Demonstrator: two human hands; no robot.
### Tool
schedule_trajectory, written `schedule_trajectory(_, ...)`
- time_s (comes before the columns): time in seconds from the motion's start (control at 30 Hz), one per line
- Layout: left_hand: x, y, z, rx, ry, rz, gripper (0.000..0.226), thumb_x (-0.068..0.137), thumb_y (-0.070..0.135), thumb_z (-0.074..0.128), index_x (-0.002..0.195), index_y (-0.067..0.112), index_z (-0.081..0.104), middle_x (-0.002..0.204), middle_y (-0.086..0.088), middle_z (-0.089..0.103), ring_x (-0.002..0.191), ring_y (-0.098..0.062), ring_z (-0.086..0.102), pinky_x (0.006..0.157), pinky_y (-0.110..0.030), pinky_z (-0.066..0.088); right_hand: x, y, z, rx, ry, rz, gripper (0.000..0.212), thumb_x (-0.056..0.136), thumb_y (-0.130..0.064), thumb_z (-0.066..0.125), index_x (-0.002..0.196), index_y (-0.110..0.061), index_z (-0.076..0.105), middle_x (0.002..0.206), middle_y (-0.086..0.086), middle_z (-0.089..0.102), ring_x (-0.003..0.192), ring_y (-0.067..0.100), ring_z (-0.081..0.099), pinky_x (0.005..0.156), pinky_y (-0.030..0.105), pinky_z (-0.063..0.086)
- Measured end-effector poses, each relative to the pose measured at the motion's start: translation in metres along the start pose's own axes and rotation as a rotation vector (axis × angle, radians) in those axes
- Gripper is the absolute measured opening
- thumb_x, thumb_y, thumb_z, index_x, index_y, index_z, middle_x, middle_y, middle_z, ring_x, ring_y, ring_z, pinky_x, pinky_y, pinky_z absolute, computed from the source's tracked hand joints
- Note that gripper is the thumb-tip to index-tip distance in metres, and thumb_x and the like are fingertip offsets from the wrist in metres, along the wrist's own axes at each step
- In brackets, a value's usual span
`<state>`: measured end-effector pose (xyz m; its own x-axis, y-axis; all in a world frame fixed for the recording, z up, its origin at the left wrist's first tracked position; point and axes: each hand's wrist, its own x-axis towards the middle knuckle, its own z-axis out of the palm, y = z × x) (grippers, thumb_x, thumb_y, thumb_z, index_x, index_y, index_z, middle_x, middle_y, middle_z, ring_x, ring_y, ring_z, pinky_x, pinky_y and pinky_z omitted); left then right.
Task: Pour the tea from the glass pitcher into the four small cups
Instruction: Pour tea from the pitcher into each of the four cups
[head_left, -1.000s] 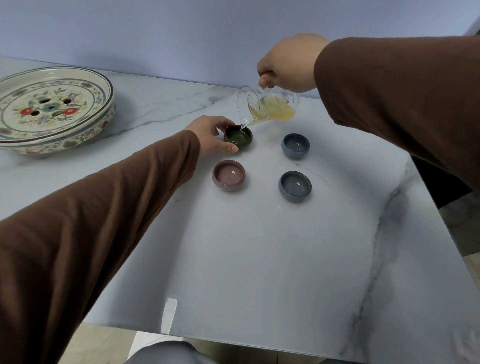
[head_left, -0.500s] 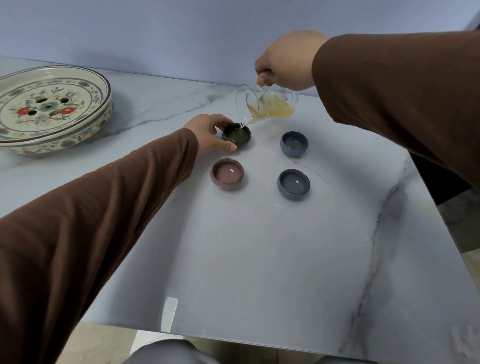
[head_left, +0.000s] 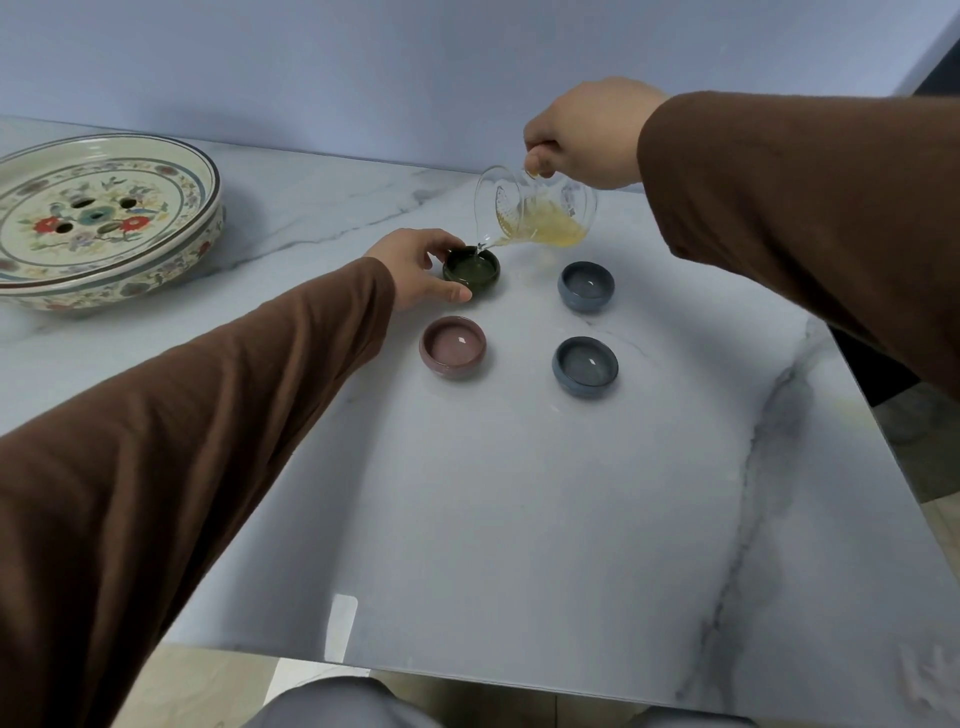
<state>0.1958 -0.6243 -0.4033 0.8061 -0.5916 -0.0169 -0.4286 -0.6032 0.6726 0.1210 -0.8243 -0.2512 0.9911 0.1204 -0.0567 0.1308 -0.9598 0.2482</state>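
My right hand (head_left: 587, 132) grips the handle of the glass pitcher (head_left: 540, 213), which is tilted to the left with yellow tea in it. Its spout hangs just over the dark green cup (head_left: 471, 270), and a thin stream runs into that cup. My left hand (head_left: 415, 267) holds the green cup's left side, thumb in front and fingers behind. A pink cup (head_left: 453, 347) stands in front of it. Two blue-grey cups sit to the right, one farther (head_left: 586, 286) and one nearer (head_left: 585, 367). All three hold liquid.
A large floral ceramic tea tray (head_left: 104, 223) stands at the back left of the marble table (head_left: 519, 493). A blue wall runs behind the table. The table's right edge drops to the floor (head_left: 924, 441).
The pitcher stays tilted over the green cup and the tea keeps running. Both hands hold their places; the view has shifted slightly.
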Motion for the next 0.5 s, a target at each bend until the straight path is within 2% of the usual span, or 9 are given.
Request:
schedule_trajectory(0.13,-0.001,0.0,0.001,0.01,-0.004,-0.003,0.07,0.071,0.037,0.082,0.134,0.027,0.054,0.117,0.006,0.06,0.098,-0.014,0.052,0.086,-0.023,0.037,-0.008,0.012,0.011,0.196,0.01,0.097,0.034,0.102,-0.03,0.037,0.106,-0.011,0.065,0.102,0.007,0.064,0.087,0.025,0.053,0.074,0.033,0.036)
schedule_trajectory(0.2,-0.003,0.001,0.0,0.006,-0.01,-0.012,0.076,0.072,0.037,0.081,0.14,0.026,0.048,0.116,0.008,0.058,0.099,-0.013,0.052,0.088,-0.023,0.036,-0.011,0.017,0.015,0.326,0.01,0.166,0.035,0.103,-0.028,0.036,0.105,-0.009,0.065,0.094,0.005,0.06,0.081,0.021,0.051,0.072,0.029,0.034)
schedule_trajectory(0.3,-0.009,0.001,-0.006,-0.018,-0.006,-0.02,0.078,0.074,0.038,0.079,0.143,0.027,0.044,0.117,0.009,0.058,0.1,-0.013,0.052,0.09,-0.024,0.037,-0.018,0.023,0.021,0.572,0.046,0.269,0.03,0.103,-0.026,0.036,0.097,-0.014,0.063,0.074,-0.01,0.049,0.065,0.007,0.044,0.067,0.026,0.034)
schedule_trajectory(0.4,-0.021,0.0,-0.016,-0.021,0.044,0.004,0.066,0.076,0.04,0.076,0.135,0.027,0.05,0.119,0.005,0.06,0.099,-0.015,0.053,0.091,-0.029,0.044,-0.028,0.024,0.02,0.767,0.085,0.302,0.03,0.102,-0.026,0.036,0.096,-0.015,0.063,0.073,-0.008,0.047,0.062,0.008,0.039,0.058,0.022,0.035)
schedule_trajectory(0.5,-0.038,0.001,-0.025,-0.019,0.078,0.019,0.054,0.077,0.046,0.073,0.125,0.028,0.056,0.117,0.006,0.062,0.096,-0.015,0.054,0.092,-0.032,0.046,-0.04,0.017,0.011,0.779,0.093,0.262,0.031,0.102,-0.029,0.037,0.095,-0.016,0.065,0.079,-0.004,0.05,0.063,0.007,0.039,0.059,0.019,0.034)
